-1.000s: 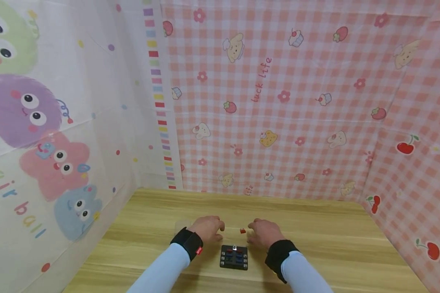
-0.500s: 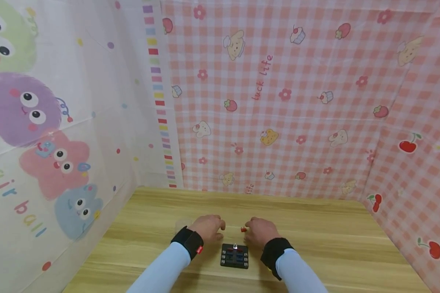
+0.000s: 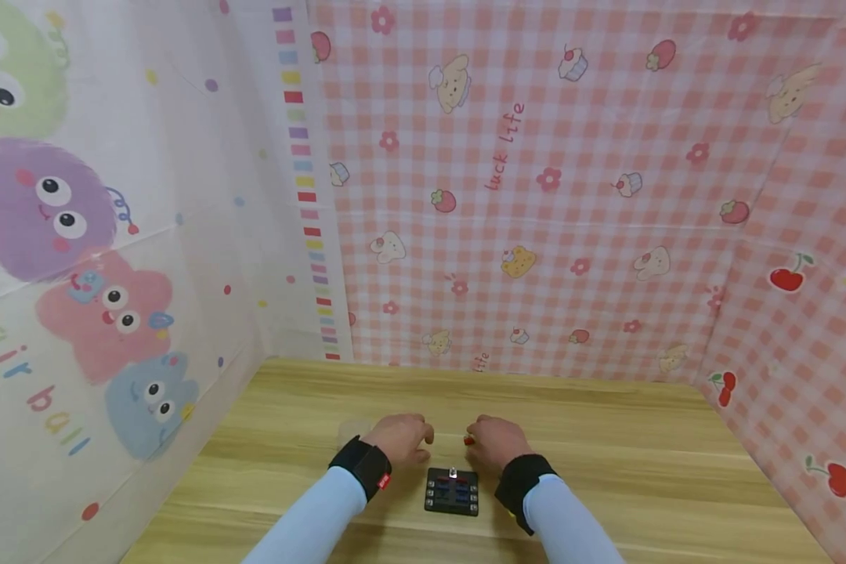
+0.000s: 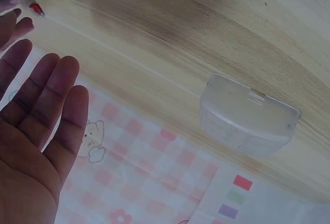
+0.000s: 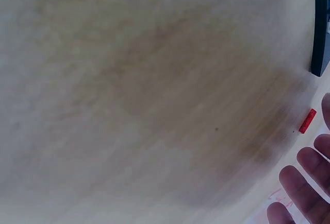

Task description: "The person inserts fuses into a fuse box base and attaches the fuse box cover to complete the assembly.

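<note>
A small red blade fuse lies on the wooden table. My right hand is right beside it, its fingertips close to the fuse. In the right wrist view the fingers are loosely extended, and the red fuse lies just off them. My left hand hovers to the left with relaxed fingers and holds nothing; its palm shows bare in the left wrist view. Nearer the person, between both hands, sits a black fuse block with red and blue fuses in it and metal screw terminals along its sides.
A clear plastic cover lies on the table left of the left hand; the left wrist partly hides it in the head view. Printed cloth hangs behind the table's back edge and along both sides.
My right hand has moved left, closing in on the red fuse, which its fingers now partly cover in the head view. The left hand and the fuse block have stayed put.
</note>
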Demonstrator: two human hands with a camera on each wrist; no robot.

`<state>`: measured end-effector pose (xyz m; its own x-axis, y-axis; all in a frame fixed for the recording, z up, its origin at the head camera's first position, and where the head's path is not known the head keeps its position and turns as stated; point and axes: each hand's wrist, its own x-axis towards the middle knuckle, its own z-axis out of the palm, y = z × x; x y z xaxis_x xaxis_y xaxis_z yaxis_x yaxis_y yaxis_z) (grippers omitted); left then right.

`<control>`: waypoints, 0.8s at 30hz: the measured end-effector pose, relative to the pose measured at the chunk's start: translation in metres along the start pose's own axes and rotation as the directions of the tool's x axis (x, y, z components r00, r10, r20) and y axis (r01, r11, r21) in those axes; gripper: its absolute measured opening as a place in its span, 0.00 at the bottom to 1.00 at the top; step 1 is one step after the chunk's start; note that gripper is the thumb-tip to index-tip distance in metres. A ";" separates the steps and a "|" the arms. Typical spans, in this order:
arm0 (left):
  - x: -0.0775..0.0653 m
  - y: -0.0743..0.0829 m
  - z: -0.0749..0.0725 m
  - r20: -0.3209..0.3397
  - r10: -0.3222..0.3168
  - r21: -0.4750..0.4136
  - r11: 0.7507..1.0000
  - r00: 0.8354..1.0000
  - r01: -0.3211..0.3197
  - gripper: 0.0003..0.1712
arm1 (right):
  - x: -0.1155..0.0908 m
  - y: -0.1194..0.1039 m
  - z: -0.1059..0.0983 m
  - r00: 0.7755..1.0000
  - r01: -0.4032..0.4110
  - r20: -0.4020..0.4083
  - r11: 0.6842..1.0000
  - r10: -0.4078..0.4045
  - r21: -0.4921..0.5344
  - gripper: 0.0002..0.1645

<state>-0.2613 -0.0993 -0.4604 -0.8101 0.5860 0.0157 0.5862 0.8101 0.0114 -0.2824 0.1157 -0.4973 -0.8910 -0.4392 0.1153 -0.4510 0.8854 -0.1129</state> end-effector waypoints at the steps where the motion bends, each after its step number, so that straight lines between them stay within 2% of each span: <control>1: 0.000 0.000 0.000 0.002 0.001 0.000 1.000 1.000 -0.001 0.11 | 0.001 -0.001 0.000 1.000 -0.002 0.008 1.000 0.002 0.000 0.07; 16: -0.001 -0.003 0.000 -0.009 0.029 -0.005 1.000 1.000 -0.029 0.10 | 0.001 0.000 0.002 0.998 0.052 0.018 0.999 -0.053 0.011 0.05; 24: 0.000 -0.002 0.002 -0.003 0.026 -0.006 1.000 1.000 -0.026 0.10 | 0.001 0.002 0.006 0.996 0.091 0.015 0.996 -0.090 -0.026 0.04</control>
<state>-0.2619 -0.1008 -0.4623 -0.7944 0.6071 0.0193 0.6074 0.7942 0.0172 -0.2849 0.1160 -0.5028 -0.8472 -0.5197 0.1102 -0.5285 0.8455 -0.0758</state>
